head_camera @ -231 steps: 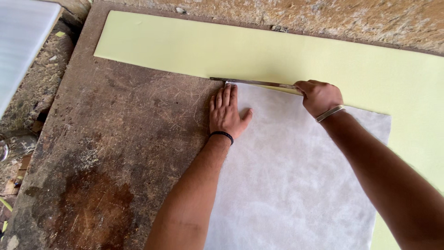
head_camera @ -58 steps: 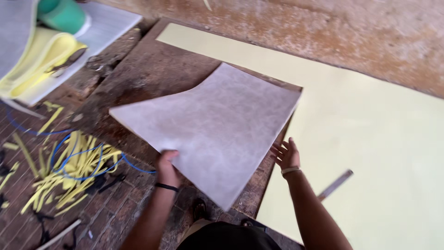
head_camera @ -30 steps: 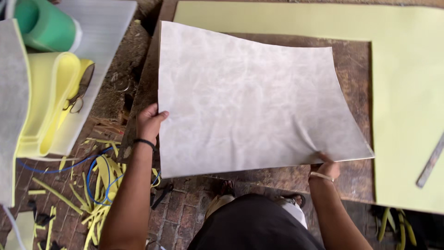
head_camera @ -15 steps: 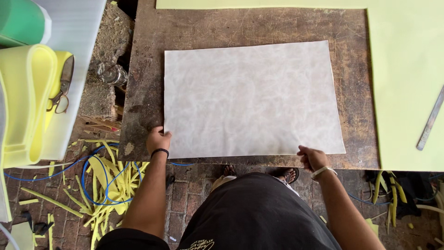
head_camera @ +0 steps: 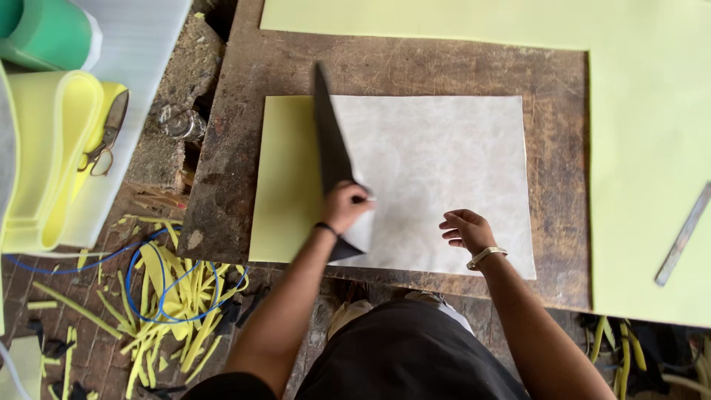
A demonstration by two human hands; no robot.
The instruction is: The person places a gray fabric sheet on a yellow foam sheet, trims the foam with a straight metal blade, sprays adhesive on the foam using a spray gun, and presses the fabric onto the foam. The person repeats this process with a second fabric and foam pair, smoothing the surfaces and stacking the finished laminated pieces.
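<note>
Peeling grey sheet [head_camera: 437,170] off yellow-green sheet [head_camera: 285,185] on bench [head_camera: 237,133].
Left hand [head_camera: 346,207] fingers pinching lifted edge; right hand [head_camera: 465,230] released, hovering; best lifted slowly, evenly.

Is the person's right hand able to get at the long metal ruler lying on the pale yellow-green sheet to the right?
Probably yes. The right hand hovers open and empty above the grey sheet, and nothing stands between it and the metal ruler, which lies bare on the yellow-green sheet.

workshop | worn wooden bench [head_camera: 222,185] | foam rolls [head_camera: 52,148] | yellow offcuts [head_camera: 170,296] on brick floor [head_camera: 81,348]
</note>
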